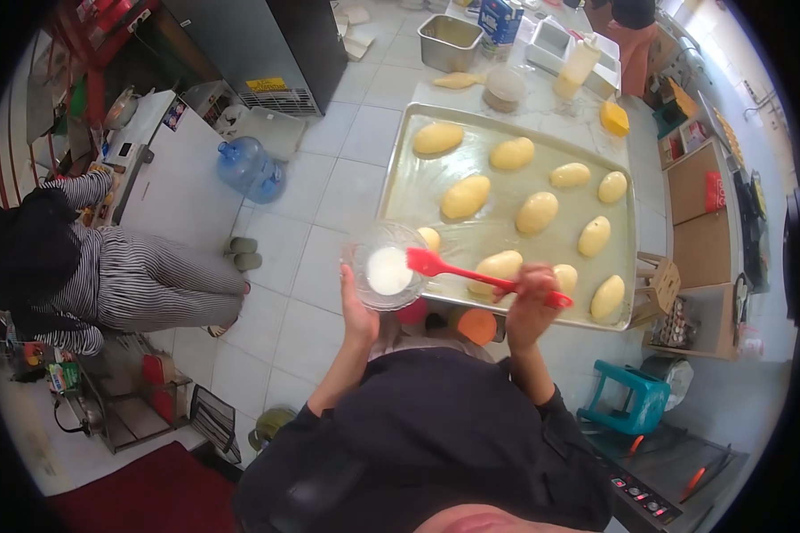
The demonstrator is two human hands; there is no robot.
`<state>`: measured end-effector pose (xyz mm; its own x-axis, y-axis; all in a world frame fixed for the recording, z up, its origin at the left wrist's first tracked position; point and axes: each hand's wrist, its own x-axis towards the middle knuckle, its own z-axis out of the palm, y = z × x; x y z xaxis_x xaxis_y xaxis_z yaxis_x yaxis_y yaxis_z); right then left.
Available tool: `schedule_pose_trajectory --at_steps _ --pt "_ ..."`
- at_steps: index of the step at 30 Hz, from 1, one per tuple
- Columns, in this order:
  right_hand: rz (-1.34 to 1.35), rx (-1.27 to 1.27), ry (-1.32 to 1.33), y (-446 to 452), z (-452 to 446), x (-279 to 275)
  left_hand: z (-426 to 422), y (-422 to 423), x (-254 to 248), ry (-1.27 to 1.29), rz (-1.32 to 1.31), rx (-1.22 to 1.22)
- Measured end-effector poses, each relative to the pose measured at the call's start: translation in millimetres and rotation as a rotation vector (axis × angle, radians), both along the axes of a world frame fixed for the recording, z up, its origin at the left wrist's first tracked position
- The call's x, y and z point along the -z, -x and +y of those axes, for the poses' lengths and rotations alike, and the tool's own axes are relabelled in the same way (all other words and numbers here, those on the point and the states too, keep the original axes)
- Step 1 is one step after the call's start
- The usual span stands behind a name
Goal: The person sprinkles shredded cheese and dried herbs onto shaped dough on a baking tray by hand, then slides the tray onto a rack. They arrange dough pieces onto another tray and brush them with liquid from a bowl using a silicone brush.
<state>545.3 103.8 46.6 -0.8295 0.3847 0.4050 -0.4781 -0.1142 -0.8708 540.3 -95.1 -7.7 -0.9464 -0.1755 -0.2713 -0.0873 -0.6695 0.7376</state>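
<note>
My left hand (359,306) is closed on the side of a clear glass bowl (361,258) with white liquid (389,271) in it. In my right hand (533,298) is a red pastry brush (471,271), gripped by its handle. The brush head rests at the bowl's right rim, over the liquid. Beneath and beyond the brush lies a large metal baking tray (471,249) holding several pale yellow oval dough pieces (537,212). The bowl and brush hide parts of the nearest pieces. Some of the dough looks shiny.
A metal container (451,44), blue carton (500,22), squeeze bottle (578,64) and yellow object (613,118) stand beyond the tray. Another person (151,275) stands at left near a white chest appliance (178,169). A water jug (251,169) and teal stool (627,397) are on the floor.
</note>
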Motion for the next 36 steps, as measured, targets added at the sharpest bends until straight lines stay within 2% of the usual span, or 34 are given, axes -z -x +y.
schedule_pose_trajectory --at_steps 3,6,10,15,18,21,25,28,29,32,34,36 --pt "-0.109 -0.17 -0.418 27 -37 4 -19 16 5 -0.009 0.062 0.061" --pt "-0.138 -0.079 -0.315 37 -66 7 -47 34 20 0.0 0.057 0.142" --pt "-0.32 -0.116 -0.144 56 -88 19 -78 57 22 0.051 0.052 0.238" --pt "-0.356 0.247 0.161 59 -67 22 -118 91 51 0.081 -0.01 0.423" --pt "-0.347 0.332 0.291 38 -37 41 -129 105 35 0.132 0.008 0.426" --pt "-0.491 0.401 0.188 18 -40 58 -140 118 27 0.018 -0.056 0.419" --pt "-0.475 0.524 0.08 20 -38 78 -148 131 22 0.064 -0.074 0.479" --pt "-0.39 0.643 -0.08 29 -26 66 -150 136 16 0.07 -0.037 0.506" --pt "-0.334 0.609 -0.06 31 -27 58 -150 137 16 0.064 -0.024 0.493" --pt "-0.256 0.427 -0.299 28 -55 40 -152 139 15 0.054 -0.001 0.486" --pt "-0.014 0.262 -0.998 26 -77 30 -151 138 14 0.04 -0.006 0.472" --pt "0.076 0.03 -1.227 19 -107 13 -149 134 15 0.022 -0.026 0.434"
